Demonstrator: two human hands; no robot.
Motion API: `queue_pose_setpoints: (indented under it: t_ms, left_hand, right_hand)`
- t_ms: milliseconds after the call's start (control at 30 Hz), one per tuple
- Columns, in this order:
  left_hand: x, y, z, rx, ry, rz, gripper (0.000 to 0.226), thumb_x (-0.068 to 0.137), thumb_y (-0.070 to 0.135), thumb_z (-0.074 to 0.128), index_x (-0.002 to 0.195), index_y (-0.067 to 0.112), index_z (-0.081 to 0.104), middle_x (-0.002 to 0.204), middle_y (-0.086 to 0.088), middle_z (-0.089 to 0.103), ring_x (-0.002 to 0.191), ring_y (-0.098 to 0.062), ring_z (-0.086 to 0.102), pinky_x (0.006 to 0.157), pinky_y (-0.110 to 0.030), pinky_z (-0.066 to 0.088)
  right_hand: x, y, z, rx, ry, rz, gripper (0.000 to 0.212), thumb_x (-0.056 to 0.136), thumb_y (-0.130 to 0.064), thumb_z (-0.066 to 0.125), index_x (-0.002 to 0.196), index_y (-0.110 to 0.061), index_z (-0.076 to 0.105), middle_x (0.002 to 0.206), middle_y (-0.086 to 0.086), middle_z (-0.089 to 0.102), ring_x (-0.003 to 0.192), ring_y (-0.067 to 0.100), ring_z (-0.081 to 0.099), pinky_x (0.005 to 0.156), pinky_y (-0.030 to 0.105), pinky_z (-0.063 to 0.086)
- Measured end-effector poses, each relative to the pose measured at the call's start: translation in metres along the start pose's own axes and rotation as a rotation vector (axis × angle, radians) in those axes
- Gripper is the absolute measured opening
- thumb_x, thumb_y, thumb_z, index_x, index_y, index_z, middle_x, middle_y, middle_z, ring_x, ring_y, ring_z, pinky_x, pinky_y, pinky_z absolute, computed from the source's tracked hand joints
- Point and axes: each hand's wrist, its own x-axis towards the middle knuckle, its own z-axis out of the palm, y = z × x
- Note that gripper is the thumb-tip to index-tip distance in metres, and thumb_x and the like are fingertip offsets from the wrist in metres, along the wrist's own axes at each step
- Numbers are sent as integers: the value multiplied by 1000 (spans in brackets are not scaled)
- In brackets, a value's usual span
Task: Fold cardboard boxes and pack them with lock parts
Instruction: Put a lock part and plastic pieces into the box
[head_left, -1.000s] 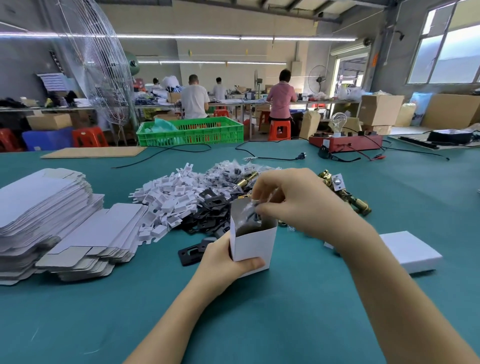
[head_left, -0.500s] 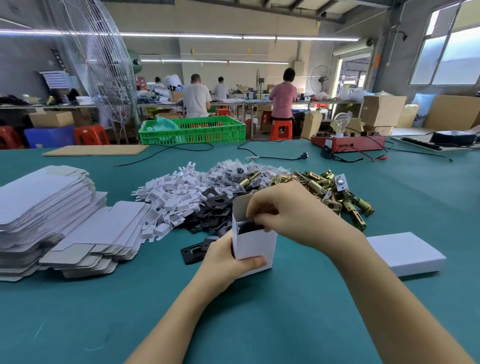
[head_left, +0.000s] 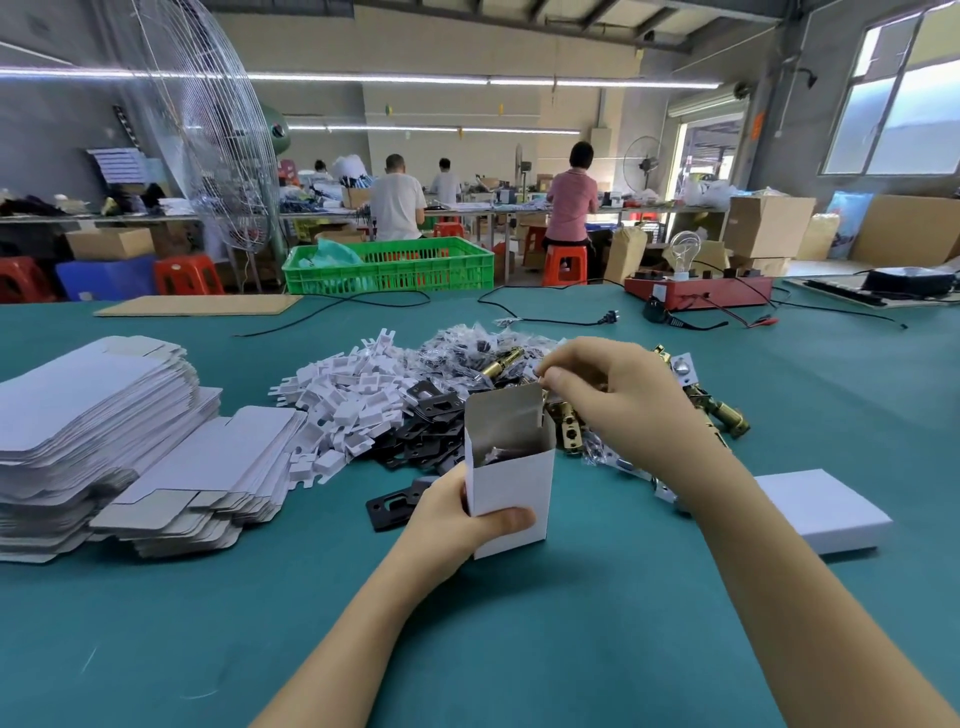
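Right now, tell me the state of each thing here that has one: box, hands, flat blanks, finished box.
Open box: upright, top flap up, dark parts inside.
Left hand: grips the open box's lower part.
Right hand: fingers curled at the flap's top edge; I cannot tell whether they pinch it.
Flat blanks: unfolded, stacked.
Closed white box: lying flat.
Plug: unplugged.

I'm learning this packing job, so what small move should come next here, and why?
Probably fold the top flap down. The left hand holds the box upright, dark parts already sit inside, and the right hand is at the flap's corner.
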Motion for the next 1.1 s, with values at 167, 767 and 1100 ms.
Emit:
queue_pose_setpoints:
  t_ms: [167, 767, 1100]
  left_hand:
    - [-3, 1, 1, -43, 4, -11, 38, 80, 19, 80, 116, 15, 66, 108, 1, 74, 98, -13, 70, 76, -19, 52]
    - [-25, 8, 20, -7, 255, 152, 50, 93, 43, 43, 131, 66, 21, 118, 11, 65, 102, 4, 61, 88, -17, 49]
    - [-26, 11, 15, 34, 248, 161, 21, 98, 49, 44, 112, 64, 52, 99, 3, 60, 89, -14, 56, 87, -28, 46]
  right_hand:
    - [-25, 22, 38, 345, -124, 377, 47, 96, -52, 39, 100, -12, 63, 95, 1, 68, 97, 25, 64, 88, 41, 52]
    - [-73, 49, 88, 584, -108, 418, 24, 91, -48, 47, 104, -30, 56, 104, -11, 66, 93, 0, 62, 82, 24, 50]
    - [-69, 43, 83, 726, -107, 510, 61, 82, -69, 36, 107, -23, 65, 105, -7, 71, 98, 8, 66, 85, 26, 50]
